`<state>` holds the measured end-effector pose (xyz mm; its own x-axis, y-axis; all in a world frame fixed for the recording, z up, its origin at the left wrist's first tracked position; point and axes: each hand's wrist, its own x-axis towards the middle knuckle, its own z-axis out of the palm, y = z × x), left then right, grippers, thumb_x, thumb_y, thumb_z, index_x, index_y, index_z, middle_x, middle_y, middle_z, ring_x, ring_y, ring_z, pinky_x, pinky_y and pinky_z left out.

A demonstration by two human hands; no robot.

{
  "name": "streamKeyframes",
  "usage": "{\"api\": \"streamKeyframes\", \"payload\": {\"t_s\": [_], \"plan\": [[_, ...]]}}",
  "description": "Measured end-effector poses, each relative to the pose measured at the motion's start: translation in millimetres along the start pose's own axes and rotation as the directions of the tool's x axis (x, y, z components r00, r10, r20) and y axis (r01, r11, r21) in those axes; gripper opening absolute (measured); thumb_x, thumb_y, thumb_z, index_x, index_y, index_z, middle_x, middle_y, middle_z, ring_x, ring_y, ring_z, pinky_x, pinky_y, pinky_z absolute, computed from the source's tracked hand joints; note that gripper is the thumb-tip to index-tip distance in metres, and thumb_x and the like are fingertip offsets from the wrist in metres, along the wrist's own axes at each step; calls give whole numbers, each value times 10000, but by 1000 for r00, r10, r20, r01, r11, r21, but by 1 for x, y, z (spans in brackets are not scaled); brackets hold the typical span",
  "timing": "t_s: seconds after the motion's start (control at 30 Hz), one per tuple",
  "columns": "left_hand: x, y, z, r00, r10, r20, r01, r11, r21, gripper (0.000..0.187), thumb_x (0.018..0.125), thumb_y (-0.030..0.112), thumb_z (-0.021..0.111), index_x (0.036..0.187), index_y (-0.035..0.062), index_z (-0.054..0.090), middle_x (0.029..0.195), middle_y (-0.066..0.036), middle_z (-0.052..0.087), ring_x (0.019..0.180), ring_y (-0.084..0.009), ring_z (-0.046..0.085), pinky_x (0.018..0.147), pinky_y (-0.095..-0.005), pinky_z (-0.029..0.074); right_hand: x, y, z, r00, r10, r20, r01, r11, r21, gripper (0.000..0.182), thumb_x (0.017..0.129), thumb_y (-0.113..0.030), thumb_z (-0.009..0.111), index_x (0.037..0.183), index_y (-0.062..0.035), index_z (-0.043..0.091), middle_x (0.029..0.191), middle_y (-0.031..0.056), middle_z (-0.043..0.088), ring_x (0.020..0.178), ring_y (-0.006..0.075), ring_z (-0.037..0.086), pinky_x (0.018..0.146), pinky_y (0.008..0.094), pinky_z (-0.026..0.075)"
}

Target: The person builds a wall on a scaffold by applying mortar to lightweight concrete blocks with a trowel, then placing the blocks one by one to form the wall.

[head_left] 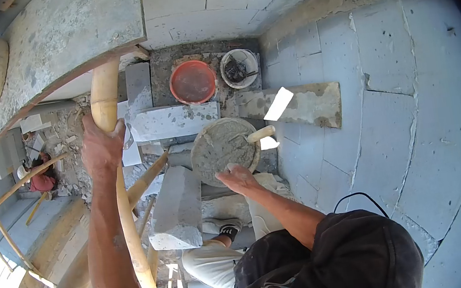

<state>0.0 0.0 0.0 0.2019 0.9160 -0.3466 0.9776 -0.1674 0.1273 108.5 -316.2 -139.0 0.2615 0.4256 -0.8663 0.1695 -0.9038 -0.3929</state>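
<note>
My left hand [102,141] is wrapped round an upright bamboo pole [106,96] at the left. Near the centre, my right hand [238,178] reaches to the lower rim of a round tub of grey mortar [222,148]; its fingers show in part and I cannot make out anything held. A light-coloured handle [261,134] sticks out over the tub's right rim. Behind the tub stand an orange-red basin [193,82] and a white bucket [239,68] with dark material inside.
Grey blocks [174,205] lie left of the tub, and a stained board [307,103] lies to its right. A block wall [378,105] rises on the right. Far below left, a person [41,175] is among rubble and bamboo poles. A large panel [79,30] overhangs the upper left.
</note>
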Motion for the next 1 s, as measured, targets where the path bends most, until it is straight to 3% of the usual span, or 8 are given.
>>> {"api": "streamKeyframes", "payload": {"t_s": [0.17, 0.33, 0.43, 0.6, 0.73, 0.83, 0.93, 1.0], "plan": [[-14, -2, -13, 989, 8, -149, -4, 1000, 29, 688, 806, 495, 744, 1284, 80, 475, 1203, -204, 634, 1045, -402, 655, 856, -515, 530, -28, 27, -21, 996, -93, -17, 93, 996, 4, 505, 842, -480, 591, 905, 18, 648, 912, 226, 686, 907, 388, 659, 802, 478, 493], [-58, -27, 20, 632, 334, -700, -447, 894, 23, 917, 764, 533, 781, 1439, 54, 386, 1395, -233, 468, 1334, -426, 403, 1121, -533, 315, -84, 33, -50, 999, -48, 0, 48, 998, -44, 488, 842, -474, 604, 878, 11, 647, 838, 182, 661, 822, 325, 645, 753, 452, 482], [-180, -26, 37, 715, 212, -667, -508, 812, -286, 864, 775, 365, 803, 1453, 36, 381, 1453, -239, 434, 1394, -437, 355, 1156, -534, 272, -88, 50, -61, 998, -68, 9, 69, 997, -45, 481, 848, -459, 609, 861, 21, 642, 826, 166, 647, 801, 289, 623, 744, 440, 473], [-439, -91, 94, 909, -280, -310, 82, 847, -525, 623, 758, 196, 799, 1302, 33, 542, 1303, -194, 574, 1285, -403, 487, 1092, -494, 376, -103, 47, -62, 991, -122, 50, 128, 979, -159, 466, 863, -422, 611, 909, 40, 654, 853, 153, 641, 843, 269, 614, 773, 419, 462], [-612, -129, 147, 474, -880, -25, 667, 377, -642, 526, 876, 237, 729, 1287, -25, 531, 1241, -222, 594, 1151, -358, 575, 979, -442, 440, -111, 56, -54, 981, -131, 143, 147, 984, -103, 450, 859, -396, 643, 914, 50, 620, 824, 79, 571, 787, 211, 507, 716, 406, 410], [-716, -137, 214, 111, -994, -2, 677, 77, -732, 535, 902, 266, 714, 1281, -56, 520, 1130, -216, 625, 1040, -345, 606, 908, -447, 469, -129, 49, -38, 963, -175, 205, 204, 970, -130, 459, 857, -403, 645, 931, 49, 624, 826, 81, 577, 788, 221, 515, 719, 411, 411], [-791, -119, 280, -214, -903, 372, 745, -397, -536, 570, 880, 345, 717, 1246, -57, 545, 958, -173, 662, 864, -311, 624, 819, -410, 496, -141, 52, -23, 963, -140, 232, 199, 945, -258, 450, 857, -404, 650, 930, 39, 624, 804, 61, 558, 774, 220, 508, 703, 414, 406], [-787, -73, 284, -220, -860, 460, 571, -496, -655, 574, 879, 367, 715, 1231, -58, 556, 959, -179, 658, 878, -301, 628, 824, -403, 495, -140, 50, -10, 974, -70, 216, 142, 929, -343, 427, 859, -398, 654, 913, 24, 627, 772, 38, 526, 743, 202, 489, 662, 410, 391]]}}
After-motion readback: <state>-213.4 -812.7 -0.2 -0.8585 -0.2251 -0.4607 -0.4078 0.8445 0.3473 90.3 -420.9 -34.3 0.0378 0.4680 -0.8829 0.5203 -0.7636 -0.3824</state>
